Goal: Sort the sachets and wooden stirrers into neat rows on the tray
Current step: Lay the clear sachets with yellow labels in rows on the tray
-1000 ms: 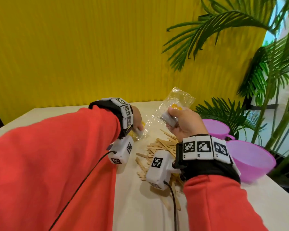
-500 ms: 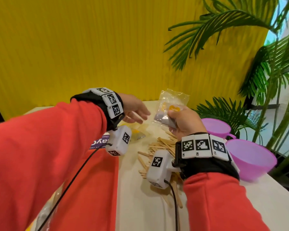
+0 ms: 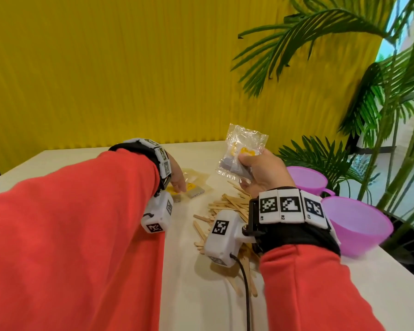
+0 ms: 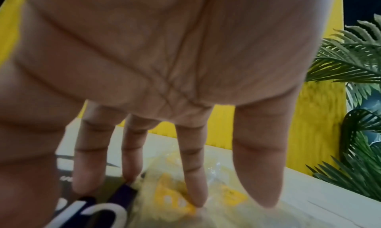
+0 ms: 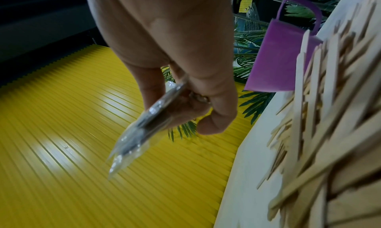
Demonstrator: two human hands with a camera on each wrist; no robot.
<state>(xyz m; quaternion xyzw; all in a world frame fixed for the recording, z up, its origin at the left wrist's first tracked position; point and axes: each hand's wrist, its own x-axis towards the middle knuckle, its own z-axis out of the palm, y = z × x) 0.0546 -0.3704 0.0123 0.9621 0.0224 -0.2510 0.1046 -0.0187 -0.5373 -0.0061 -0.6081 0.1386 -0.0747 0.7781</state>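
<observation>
we see a clear sachet (image 3: pixel 243 151) lifted above the table (image 3: pixel 201 295), pinched in our right hand (image 3: pixel 261 173) over the heap of wooden stirrers (image 3: pixel 227 206). our left hand (image 3: pixel 177 177) reaches down with straight fingers (image 4: pixel 193 179) – tips touching yellow-printed sachets (image 3: pixel 194 188) lying on the table – while two purple cups (image 3: pixel 354 220) stand beside the stirrers.

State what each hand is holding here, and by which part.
The right hand pinches a clear sachet packet by its lower corner. The left hand holds nothing; its straight fingers touch the sachets on the table.
</observation>
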